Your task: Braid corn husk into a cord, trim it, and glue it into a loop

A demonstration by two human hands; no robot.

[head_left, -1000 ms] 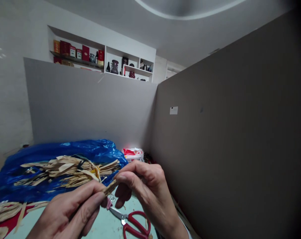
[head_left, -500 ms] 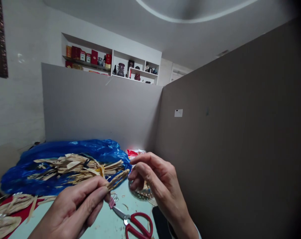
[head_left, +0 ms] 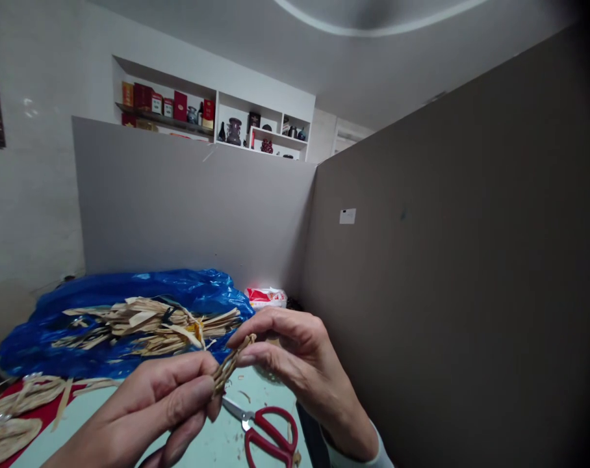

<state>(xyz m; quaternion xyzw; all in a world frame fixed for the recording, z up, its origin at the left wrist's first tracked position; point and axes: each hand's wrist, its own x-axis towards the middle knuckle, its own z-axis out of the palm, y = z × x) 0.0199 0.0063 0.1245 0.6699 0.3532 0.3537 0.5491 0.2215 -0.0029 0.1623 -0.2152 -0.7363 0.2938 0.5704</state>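
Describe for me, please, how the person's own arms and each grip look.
The left grip is a bare, ungloved hand; no ring shows, and no sleeve is in view on that arm. The right grip is likewise bare, with a plain, pale sleeve showing behind the wrist.

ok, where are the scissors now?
Head view, bottom edge, just left of centre: the red-handled scissors lie on the pale green tabletop, in the gap between the left hand and right hand.
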